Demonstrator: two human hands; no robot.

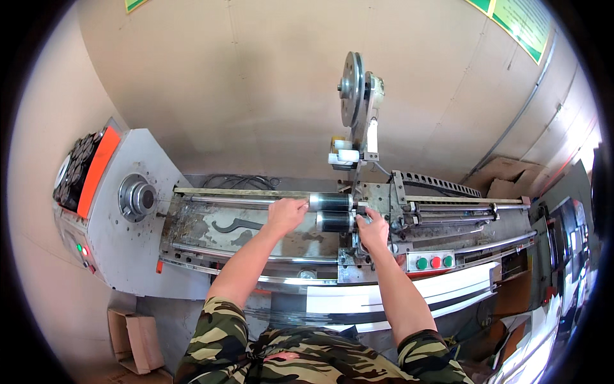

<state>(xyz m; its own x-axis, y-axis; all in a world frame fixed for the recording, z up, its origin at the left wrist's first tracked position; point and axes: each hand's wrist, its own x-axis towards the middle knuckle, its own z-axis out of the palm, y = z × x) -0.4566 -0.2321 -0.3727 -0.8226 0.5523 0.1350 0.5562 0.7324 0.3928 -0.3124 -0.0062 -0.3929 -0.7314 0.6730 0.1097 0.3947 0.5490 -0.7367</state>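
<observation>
Two dark cylindrical rollers with shiny metal ends lie one behind the other on a long lathe-like machine: a far roller [330, 202] and a near roller [334, 222]. My left hand [288, 215] is closed with curled fingers at the left end of the far roller; what it grips, if anything, cannot be made out. At the right ends of the rollers, my right hand [373, 229] has thumb and fingers pinched by a small metal part of the carriage [355, 272]. Its grip is too small to make out. A dark hook spanner [236, 225] lies on the bed left of my left hand.
The grey headstock [153, 166] carries a round metal chuck [136, 198] at left. A pulley wheel [351, 89] stands on an upright arm behind the rollers. Green and red push buttons [436, 262] sit right of my right forearm. A cardboard box [135, 340] is on the floor.
</observation>
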